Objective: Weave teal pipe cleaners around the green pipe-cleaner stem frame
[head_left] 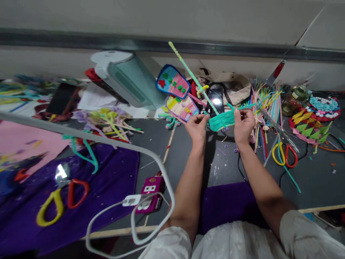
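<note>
Between my two hands is a flat teal panel made of pipe cleaners (222,121), held just above the grey table. My left hand (197,127) pinches its left end. Thumb and fingers of my right hand (244,124) close on its right end, where a loose teal strand sticks out. A long pale green pipe cleaner (192,76) slants up and left from the panel's top edge. Behind my left hand lie a blue-edged patch with a red flower (174,82) and a striped yellow-pink patch (182,108).
Loose pipe cleaners (269,104) heap up right of my hands, near scissors (285,154) and a glass jar (296,99). Larger scissors (62,194) rest on purple cloth (107,187) at left. A white cable (159,162) loops past a magenta power strip (152,192).
</note>
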A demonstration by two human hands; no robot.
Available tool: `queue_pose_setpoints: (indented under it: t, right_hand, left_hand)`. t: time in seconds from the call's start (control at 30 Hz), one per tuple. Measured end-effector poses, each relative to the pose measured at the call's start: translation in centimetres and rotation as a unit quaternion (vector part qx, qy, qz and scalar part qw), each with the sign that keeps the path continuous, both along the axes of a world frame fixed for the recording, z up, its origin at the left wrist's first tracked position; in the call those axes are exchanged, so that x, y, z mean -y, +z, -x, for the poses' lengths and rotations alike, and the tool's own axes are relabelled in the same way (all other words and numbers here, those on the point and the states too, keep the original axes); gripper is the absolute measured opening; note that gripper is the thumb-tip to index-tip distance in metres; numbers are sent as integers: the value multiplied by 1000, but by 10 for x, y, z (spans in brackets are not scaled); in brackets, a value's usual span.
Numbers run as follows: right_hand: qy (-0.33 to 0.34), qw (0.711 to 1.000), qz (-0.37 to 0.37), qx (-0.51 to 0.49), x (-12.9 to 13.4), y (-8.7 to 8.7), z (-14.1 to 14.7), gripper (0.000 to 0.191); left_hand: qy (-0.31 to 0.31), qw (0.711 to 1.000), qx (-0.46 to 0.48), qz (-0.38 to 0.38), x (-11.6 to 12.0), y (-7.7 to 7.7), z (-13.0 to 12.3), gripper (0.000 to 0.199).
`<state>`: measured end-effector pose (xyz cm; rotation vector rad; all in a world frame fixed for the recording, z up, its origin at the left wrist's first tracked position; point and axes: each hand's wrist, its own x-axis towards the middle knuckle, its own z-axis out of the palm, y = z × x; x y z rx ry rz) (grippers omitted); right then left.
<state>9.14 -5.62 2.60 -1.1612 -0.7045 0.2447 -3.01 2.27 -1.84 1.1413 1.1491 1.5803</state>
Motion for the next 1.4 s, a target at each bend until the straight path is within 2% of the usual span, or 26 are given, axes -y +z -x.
queue_pose_setpoints:
  t: [0.4, 0.73, 0.83, 0.93, 1.1, 1.23, 1.4]
  right_hand:
    - [14, 1000, -2, 19, 3, 5, 8, 26]
    - [25, 999, -2, 26, 3, 4, 9, 25]
    - [29, 999, -6, 19, 2, 2, 8, 25]
    - [28, 1000, -4, -14, -4, -3, 3, 27]
    - [18, 996, -7, -89, -17, -16, -13, 33]
    - [13, 993, -6, -117, -20, -20, -22, 37]
    - [9, 995, 5, -104, -19, -18, -23, 36]
  left_hand:
    - [28, 999, -12, -37, -8, -6, 7, 13]
    - [33, 999, 7, -21, -8, -4, 7, 16]
    - [12, 999, 52, 7, -6, -2, 7, 18]
    - [-23, 992, 102, 67, -5, 1, 7, 22]
    - [-95, 964, 191, 158, -3, 4, 4, 33]
    - [-138, 954, 196, 179, -1, 7, 1, 41]
    - [-123, 963, 166, 173, 4, 10, 0, 41]
